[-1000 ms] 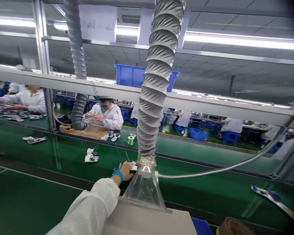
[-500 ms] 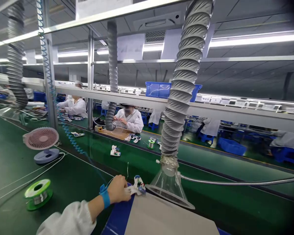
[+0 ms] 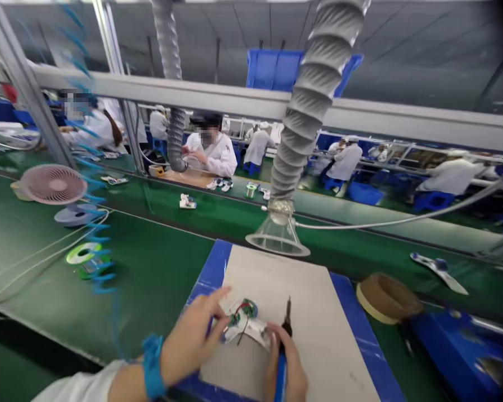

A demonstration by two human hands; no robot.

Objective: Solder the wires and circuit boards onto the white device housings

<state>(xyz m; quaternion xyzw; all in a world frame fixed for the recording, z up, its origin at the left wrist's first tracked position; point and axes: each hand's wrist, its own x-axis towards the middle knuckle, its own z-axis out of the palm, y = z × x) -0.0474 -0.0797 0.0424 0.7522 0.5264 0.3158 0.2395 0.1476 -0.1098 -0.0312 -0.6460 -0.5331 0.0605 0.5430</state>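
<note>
My left hand point(image 3: 195, 335), a blue band point(image 3: 153, 365) round its wrist, has thumb and forefinger at the left end of a white plastic shell point(image 3: 257, 332). Green circuit boards point(image 3: 248, 308) with red and black wires sit in that shell. My right hand point(image 3: 289, 363) is closed round the blue handle of a soldering iron point(image 3: 282, 365), its dark tip pointing up and away. The right fingertips also meet the shell's right end. Beneath both hands lies a pale board point(image 3: 314, 329) with blue edges point(image 3: 356, 324).
A clear fume hood point(image 3: 279, 237) on a grey duct point(image 3: 305, 111) hangs beyond the board. Tape point(image 3: 388, 298) and a blue device point(image 3: 456, 346) stand right; a solder spool point(image 3: 90, 259), coiled blue cord point(image 3: 94, 223) and pink fan point(image 3: 54, 184) left. Co-workers point(image 3: 212, 148) sit opposite.
My left hand has come back from the board's far edge with the white shell, now over the board. My right hand with the soldering iron has entered view. The camera has tilted down.
</note>
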